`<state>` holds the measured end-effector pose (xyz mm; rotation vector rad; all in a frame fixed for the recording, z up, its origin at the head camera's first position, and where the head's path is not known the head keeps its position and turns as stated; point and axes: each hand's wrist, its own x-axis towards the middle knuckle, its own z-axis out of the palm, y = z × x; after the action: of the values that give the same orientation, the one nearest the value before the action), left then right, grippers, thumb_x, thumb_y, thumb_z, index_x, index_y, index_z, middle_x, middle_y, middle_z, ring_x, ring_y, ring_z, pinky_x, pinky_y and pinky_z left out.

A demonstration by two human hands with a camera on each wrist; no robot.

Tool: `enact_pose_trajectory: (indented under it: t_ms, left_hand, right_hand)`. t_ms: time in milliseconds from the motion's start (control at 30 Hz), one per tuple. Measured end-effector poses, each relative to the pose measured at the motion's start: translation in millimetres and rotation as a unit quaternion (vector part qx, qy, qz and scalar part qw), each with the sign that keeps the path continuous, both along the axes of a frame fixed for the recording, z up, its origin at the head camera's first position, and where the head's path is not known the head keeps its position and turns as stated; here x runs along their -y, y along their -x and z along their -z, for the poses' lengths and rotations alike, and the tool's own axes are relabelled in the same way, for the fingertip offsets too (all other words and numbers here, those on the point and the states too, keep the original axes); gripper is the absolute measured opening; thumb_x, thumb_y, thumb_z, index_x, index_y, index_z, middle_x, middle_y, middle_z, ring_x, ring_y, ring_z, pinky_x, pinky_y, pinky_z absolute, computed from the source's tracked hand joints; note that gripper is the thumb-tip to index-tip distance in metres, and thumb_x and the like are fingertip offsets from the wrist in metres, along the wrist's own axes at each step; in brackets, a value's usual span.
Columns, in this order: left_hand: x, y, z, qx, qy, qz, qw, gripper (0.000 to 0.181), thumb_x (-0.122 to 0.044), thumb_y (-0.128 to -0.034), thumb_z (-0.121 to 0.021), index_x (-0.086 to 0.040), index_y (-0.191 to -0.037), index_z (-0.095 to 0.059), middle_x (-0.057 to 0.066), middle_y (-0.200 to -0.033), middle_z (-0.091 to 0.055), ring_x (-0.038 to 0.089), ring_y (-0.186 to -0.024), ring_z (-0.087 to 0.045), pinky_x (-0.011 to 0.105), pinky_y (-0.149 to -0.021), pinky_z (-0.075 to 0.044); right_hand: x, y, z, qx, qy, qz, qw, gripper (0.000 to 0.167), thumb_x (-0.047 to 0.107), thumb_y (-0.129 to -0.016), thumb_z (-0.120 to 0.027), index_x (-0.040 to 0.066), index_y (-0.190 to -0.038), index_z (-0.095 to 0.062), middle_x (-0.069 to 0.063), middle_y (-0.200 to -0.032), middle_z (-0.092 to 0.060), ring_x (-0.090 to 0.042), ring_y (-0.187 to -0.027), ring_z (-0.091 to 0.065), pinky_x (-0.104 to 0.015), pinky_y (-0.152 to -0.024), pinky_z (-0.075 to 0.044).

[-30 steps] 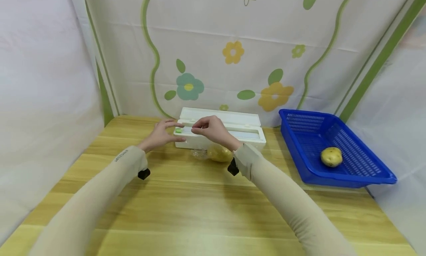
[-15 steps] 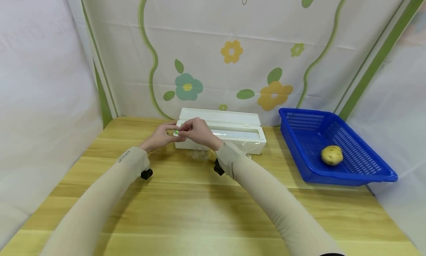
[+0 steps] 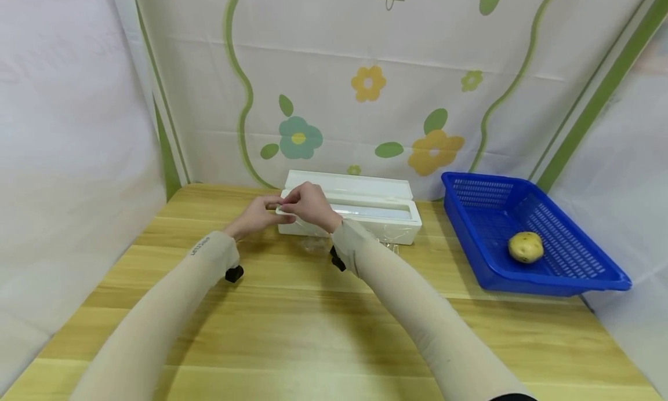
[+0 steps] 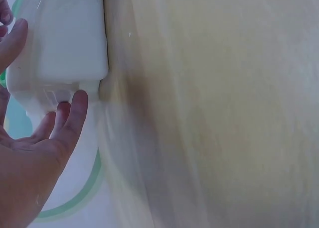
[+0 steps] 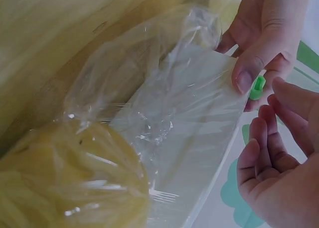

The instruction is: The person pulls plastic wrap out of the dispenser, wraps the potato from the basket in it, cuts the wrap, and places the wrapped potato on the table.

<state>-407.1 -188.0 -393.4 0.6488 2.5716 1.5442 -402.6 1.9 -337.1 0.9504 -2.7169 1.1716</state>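
A white cling film dispenser (image 3: 360, 222) stands at the back of the table, lid raised. My left hand (image 3: 256, 217) grips its left end; in the left wrist view its fingers (image 4: 75, 113) touch the end wall. In the right wrist view its thumb lies on the front, beside a green slide cutter (image 5: 257, 87). My right hand (image 3: 312, 206) is close by, fingers bent, fingertips just short of the cutter, with nothing visible between them. A potato (image 5: 75, 173) covered in clear film (image 5: 144, 73) lies before the dispenser, hidden by my right arm in the head view.
On the right stands a blue plastic basket (image 3: 469, 244) with one bare potato (image 3: 526, 247) inside. A flower-printed cloth (image 3: 334, 99) hangs right behind the dispenser. The wooden table (image 3: 292, 331) extends in front.
My right hand has moved left from over the dispenser's trough to the cutter at its left end, staying there over the last half second. My left hand remains at that end.
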Motion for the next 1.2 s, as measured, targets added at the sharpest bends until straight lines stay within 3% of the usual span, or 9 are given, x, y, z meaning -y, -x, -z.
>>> enact_pose_trajectory:
  t_ms: [167,567,767,1033,1200]
  left_hand:
    - [-1.4,-0.6,-2.8,-0.015,0.001,0.007,0.9999,0.032,-0.03,-0.0865,-0.078,-0.016,-0.114,-0.072,0.002,-0.134,-0.056,0.034,-0.125,-0.048,0.058,-0.1,-0.038]
    - [-3.6,-1.0,-7.0,0.014,-0.001,0.007,0.9999,0.031,-0.024,-0.0875,-0.078,-0.011,-0.115,-0.071,0.007,-0.139,-0.051,0.038,-0.125,-0.047,0.058,-0.099,-0.038]
    - [-4.4,0.1,-8.1,0.014,-0.009,0.018,0.9997,0.029,-0.018,-0.0884,-0.077,-0.007,-0.115,-0.071,0.011,-0.137,-0.052,0.041,-0.126,-0.046,0.058,-0.099,-0.039]
    - [-0.4,3.1,-2.4,0.002,-0.007,0.019,0.9998,0.029,-0.027,-0.0862,-0.079,-0.016,-0.112,-0.073,0.002,-0.137,-0.053,0.033,-0.124,-0.05,0.054,-0.099,-0.041]
    - [0.2,3.7,-1.0,0.002,-0.007,0.022,0.9997,0.032,-0.028,-0.0868,-0.078,-0.016,-0.116,-0.072,0.003,-0.139,-0.051,0.034,-0.125,-0.05,0.053,-0.098,-0.042]
  right_hand:
    - [0.0,2.3,2.5,-0.005,-0.027,0.012,0.9996,0.01,0.012,-0.09,-0.074,0.004,-0.091,-0.079,0.0,-0.078,-0.073,-0.013,-0.062,-0.062,-0.022,-0.055,-0.046]
    - [-1.2,2.1,3.6,0.001,-0.023,0.035,0.9991,0.009,0.012,-0.088,-0.076,0.005,-0.086,-0.08,0.0,-0.074,-0.072,-0.015,-0.057,-0.059,-0.023,-0.056,-0.045]
    - [-0.4,4.1,4.0,0.008,-0.016,0.025,0.9995,0.007,0.011,-0.087,-0.077,0.005,-0.087,-0.08,-0.001,-0.075,-0.073,-0.024,-0.07,-0.067,-0.023,-0.062,-0.049]
    - [3.0,6.8,7.4,0.009,-0.021,0.028,0.9993,0.009,0.012,-0.087,-0.077,0.006,-0.093,-0.08,0.001,-0.081,-0.074,-0.011,-0.075,-0.066,-0.024,-0.068,-0.052]
    - [1.5,6.1,6.3,0.009,-0.024,0.028,0.9993,0.009,0.011,-0.088,-0.077,0.005,-0.093,-0.079,-0.001,-0.082,-0.074,-0.012,-0.073,-0.066,-0.024,-0.066,-0.052]
